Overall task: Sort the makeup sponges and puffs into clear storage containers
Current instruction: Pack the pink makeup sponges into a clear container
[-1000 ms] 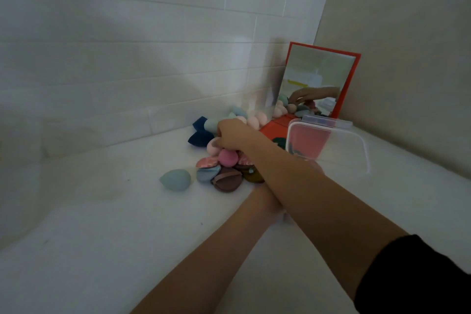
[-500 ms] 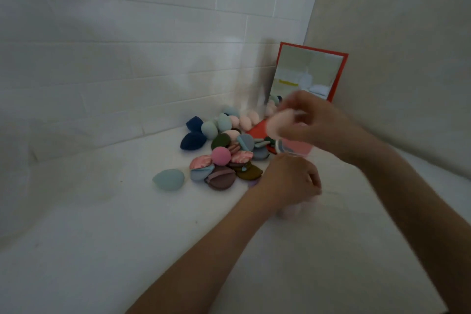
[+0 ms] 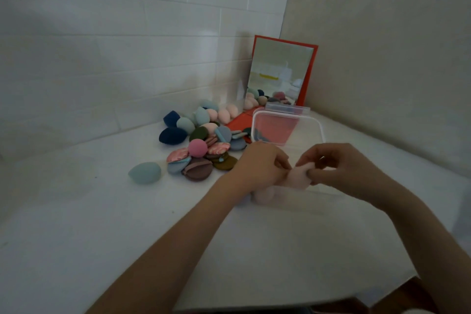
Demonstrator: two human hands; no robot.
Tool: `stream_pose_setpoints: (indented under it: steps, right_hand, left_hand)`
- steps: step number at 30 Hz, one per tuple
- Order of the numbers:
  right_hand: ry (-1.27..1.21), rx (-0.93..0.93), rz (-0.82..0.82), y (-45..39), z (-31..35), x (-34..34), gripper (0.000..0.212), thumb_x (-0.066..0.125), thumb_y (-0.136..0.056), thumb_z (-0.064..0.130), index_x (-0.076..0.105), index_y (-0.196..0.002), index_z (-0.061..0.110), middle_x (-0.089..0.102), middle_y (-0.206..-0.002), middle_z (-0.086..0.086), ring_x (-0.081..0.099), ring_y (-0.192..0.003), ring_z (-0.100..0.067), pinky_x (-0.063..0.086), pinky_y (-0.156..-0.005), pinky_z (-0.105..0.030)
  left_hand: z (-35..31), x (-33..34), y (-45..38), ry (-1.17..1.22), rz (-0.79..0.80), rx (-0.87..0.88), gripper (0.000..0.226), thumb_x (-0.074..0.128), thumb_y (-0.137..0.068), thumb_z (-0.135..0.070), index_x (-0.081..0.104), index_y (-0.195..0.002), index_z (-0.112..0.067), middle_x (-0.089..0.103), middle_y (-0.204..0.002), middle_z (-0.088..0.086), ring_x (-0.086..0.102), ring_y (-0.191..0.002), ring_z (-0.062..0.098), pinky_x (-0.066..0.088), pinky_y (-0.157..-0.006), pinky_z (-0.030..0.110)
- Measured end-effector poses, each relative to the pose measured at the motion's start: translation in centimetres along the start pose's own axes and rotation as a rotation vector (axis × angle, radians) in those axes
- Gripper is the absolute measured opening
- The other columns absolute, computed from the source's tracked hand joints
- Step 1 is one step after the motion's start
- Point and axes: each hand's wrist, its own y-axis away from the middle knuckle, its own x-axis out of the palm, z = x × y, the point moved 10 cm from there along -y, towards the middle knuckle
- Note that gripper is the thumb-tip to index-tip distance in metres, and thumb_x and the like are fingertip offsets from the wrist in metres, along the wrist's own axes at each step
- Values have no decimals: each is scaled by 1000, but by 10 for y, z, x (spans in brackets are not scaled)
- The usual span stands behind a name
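Both forearms extend over the white counter toward the corner. The right hand has its fingers curled, and thumb and fingertips pinch the upper edge of a pale pink puff. The left hand meets it from the other side, fingers bent down, fingertips touching the same puff at its left edge; how firmly it grips cannot be told. Below the left hand a second pale pink piece rests on the counter, partly hidden by the wrist. A clear container wall around these pieces is too faint to confirm.

Left of the hands lies a light blue sponge, apart from the rest. Beyond it sits the pile of flat puffs and egg-shaped sponges in brown, olive, pink, blue and navy, touching one another.

Just behind the hands a clear lid stands tilted, its rim facing the camera. Behind it a red-framed mirror leans in the corner of the tiled wall, reflecting part of the pile.
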Motion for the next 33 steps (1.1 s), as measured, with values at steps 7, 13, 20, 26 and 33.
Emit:
stream_pose_setpoints:
  steps: [7, 13, 20, 26, 33]
  right_hand:
    - [52, -58, 78, -6, -3, 25, 20, 69, -78, 6, 74, -84, 24, 71, -85, 6, 65, -78, -14, 55, -76, -26]
    - [203, -60, 361, -14, 14, 43, 27, 66, -84, 8, 70, -82, 34, 68, -94, 3, 65, -82, -13, 52, -74, -19]
    - [533, -117, 397, -23, 17, 65, 19, 62, -88, 14, 73, -103, 20, 60, -98, 6, 54, -87, -9, 41, -81, -16]
    - [-30, -51, 188, -18, -2, 43, 23, 70, -76, -6, 71, -85, 15, 73, -85, 2, 69, -76, -8, 55, -76, -22]
    - [-271, 192, 20, -22, -30, 9, 12, 55, -88, -7, 61, -91, 4, 71, -89, -17, 72, -72, -28, 60, -69, -38]
  left_hand:
    - [6, 1, -5, -39, -26, 2, 16, 63, -85, -20, 77, -89, -13, 72, -104, 5, 61, -102, 18, 32, -102, 36]
    - [4, 2, -3, 21, 5, 10, 13, 64, -79, -12, 77, -80, -12, 74, -95, 3, 61, -79, 13, 42, -83, 27]
    - [1, -10, 2, -42, -110, -34, 18, 59, -82, -9, 76, -79, -5, 69, -73, 14, 54, -64, 20, 43, -65, 30]
    - [1, -9, 1, 9, -89, 50, 19, 58, -84, -7, 71, -72, -2, 68, -70, 7, 54, -64, 17, 32, -64, 22]
    - [19, -22, 6, 362, -222, -97, 24, 42, -99, -16, 65, -96, -10, 62, -89, -4, 55, -79, 1, 40, -67, 6]
